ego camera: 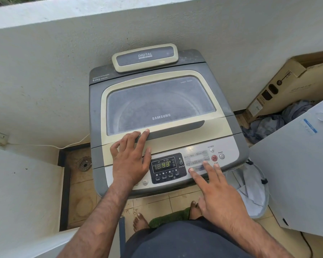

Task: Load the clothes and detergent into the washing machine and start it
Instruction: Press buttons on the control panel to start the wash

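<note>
One washing machine (222, 101) stood against the wall (45, 81), lid (160, 107) closed. The left hand (131, 159) lay flat on the lid, fingers (145, 138) spread and released. The right hand (219, 198) touched the control panel (229, 146) with straight fingers, grasping nothing.

Bare hairy forearms (104, 211), dark navy garment at the waist (185, 243), bare feet (141, 221)

Washer (224, 94) rear pod (145, 57): "DIGITAL". Deck at 10 o'clock of lid (160, 101): "6.2kg", finer print unreadable. Lid glass: "SAMSUNG" at 6 o'clock, faint "Safety Glass" at 1 o'clock. Display (162, 164) reads 18:43. Below it: "Soak", "Wash", "Rinse", "Spin". At its 3 o'clock: "Delay Start". Further rt: "Program" bar (199, 168), "Start" by red btn (214, 158), "Power" over pwr btn (221, 156). Box (287, 86) print too blurred.
</note>
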